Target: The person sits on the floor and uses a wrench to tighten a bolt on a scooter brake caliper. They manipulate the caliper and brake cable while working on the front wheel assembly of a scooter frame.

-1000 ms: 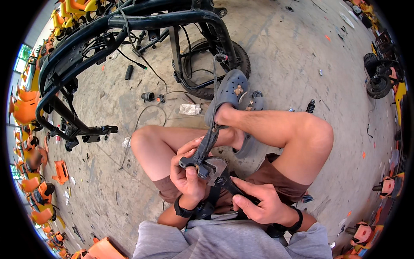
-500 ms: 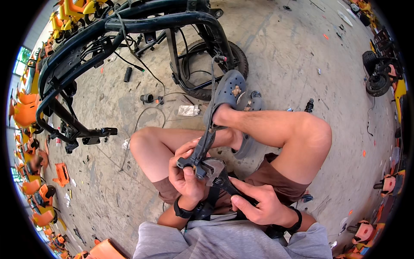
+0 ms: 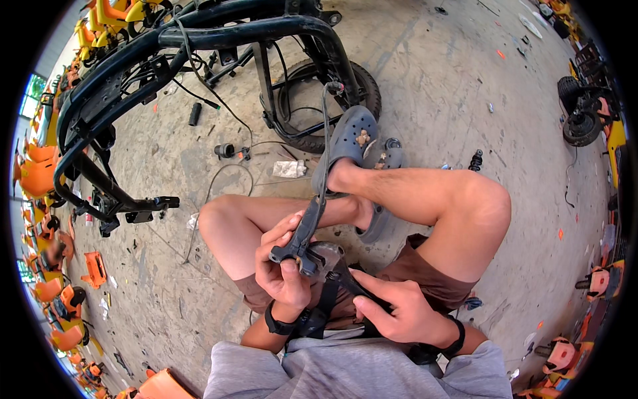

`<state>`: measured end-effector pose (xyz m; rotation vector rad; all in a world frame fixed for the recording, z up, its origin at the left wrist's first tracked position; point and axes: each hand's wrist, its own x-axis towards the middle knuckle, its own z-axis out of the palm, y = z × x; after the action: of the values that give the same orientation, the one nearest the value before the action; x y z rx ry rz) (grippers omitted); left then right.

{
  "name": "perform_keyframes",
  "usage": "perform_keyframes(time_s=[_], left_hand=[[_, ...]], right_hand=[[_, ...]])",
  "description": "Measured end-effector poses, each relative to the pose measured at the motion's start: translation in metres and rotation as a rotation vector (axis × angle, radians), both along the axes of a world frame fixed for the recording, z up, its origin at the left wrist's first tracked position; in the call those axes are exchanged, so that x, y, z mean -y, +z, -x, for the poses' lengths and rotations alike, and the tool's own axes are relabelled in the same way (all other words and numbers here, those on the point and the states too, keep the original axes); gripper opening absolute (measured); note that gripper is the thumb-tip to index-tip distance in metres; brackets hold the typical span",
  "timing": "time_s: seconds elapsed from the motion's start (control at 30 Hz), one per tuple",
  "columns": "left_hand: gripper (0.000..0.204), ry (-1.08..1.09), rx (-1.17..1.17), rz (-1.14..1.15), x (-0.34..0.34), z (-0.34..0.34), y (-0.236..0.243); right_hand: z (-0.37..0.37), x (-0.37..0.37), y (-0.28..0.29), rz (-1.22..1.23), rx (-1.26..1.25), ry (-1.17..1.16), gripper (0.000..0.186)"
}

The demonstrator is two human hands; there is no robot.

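My left hand (image 3: 286, 282) is wrapped around a black lever-like part (image 3: 300, 241), its thumb pressed near the lower end. A dark cable (image 3: 325, 146) runs up from that part to a reddish end beside the clog. In my right hand (image 3: 405, 309) is an adjustable wrench (image 3: 355, 282) with a dark handle, index finger stretched along it. The wrench's worn metal jaws meet the lower end of the black part. Whether the jaws grip a nut there cannot be made out. Both hands are above my lap, between my bent knees.
A dark tubular vehicle frame (image 3: 259, 33) stands at the upper left, with a tyre (image 3: 371, 93) beneath. A shock absorber (image 3: 476, 161), a black ring-shaped part (image 3: 224, 151) and white scrap (image 3: 290, 169) lie on the concrete floor. Orange and yellow vehicles line both sides.
The black part and wrench have shifted slightly left with both hands. The wrench's jaw end appears turned a little against the part. Both hands keep their hold.
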<state>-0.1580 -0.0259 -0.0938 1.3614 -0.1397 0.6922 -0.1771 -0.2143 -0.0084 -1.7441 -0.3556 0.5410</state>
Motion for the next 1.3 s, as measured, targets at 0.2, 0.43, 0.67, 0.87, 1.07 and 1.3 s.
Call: perform_keyframes(time_s=[0.2,0.43,0.67,0.87,1.07,1.3], left_hand=[[0.037,-0.001,-0.058,0.083,0.000,0.003,0.000],[0.036,-0.001,-0.055,0.032,-0.004,0.004,0.001],[0.036,-0.036,-0.032,0.036,-0.004,0.000,-0.002],[0.036,-0.086,-0.087,0.092,-0.005,0.003,0.009],[0.038,-0.160,-0.131,0.087,-0.010,0.005,0.015],[0.038,-0.241,-0.228,0.162,-0.013,0.009,0.014]], right_hand=[[0.001,-0.004,0.000,-0.001,0.052,-0.030,0.043],[-0.008,0.003,0.007,-0.137,-0.404,0.015,0.041],[0.001,-0.009,-0.012,0.098,0.383,-0.085,0.041],[0.003,-0.007,-0.019,0.268,0.605,-0.087,0.046],[-0.004,0.004,-0.021,0.365,0.773,-0.053,0.056],[-0.019,0.023,-0.005,0.482,0.867,0.077,0.060]])
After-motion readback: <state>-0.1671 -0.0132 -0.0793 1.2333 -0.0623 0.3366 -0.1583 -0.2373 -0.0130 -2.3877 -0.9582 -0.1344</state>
